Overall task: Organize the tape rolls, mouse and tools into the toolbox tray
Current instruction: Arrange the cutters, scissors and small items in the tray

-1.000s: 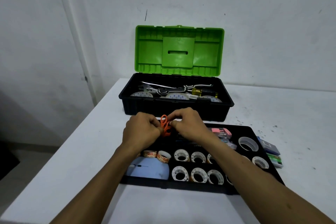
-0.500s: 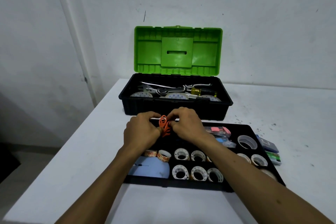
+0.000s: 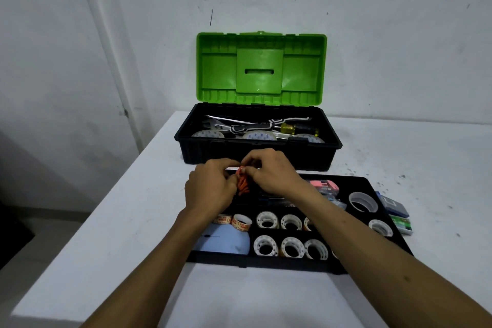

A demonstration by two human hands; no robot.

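The black toolbox tray (image 3: 367, 184) lies on the white table in front of me. Both hands are over its far left part: my left hand (image 3: 210, 189) and my right hand (image 3: 271, 174) pinch a small orange bundle (image 3: 242, 184), which looks like cord or bands. Several clear tape rolls (image 3: 291, 247) stand in the tray's near compartments. Two printed tape rolls (image 3: 241, 222) sit beside a light blue mouse (image 3: 226, 241) at the near left. A wide clear roll (image 3: 362, 201) sits at the right.
The open toolbox (image 3: 257, 153) with its green lid (image 3: 261, 68) stands behind the tray, holding a wrench, a screwdriver (image 3: 295, 128) and large tape rolls. A pink item (image 3: 323, 184) lies in the tray. Small blue and green boxes (image 3: 396, 214) lie on the table to the tray's right.
Both hands keep working the orange bundle between them; it looks more bunched now. The hands have stayed at the same place over the tray.
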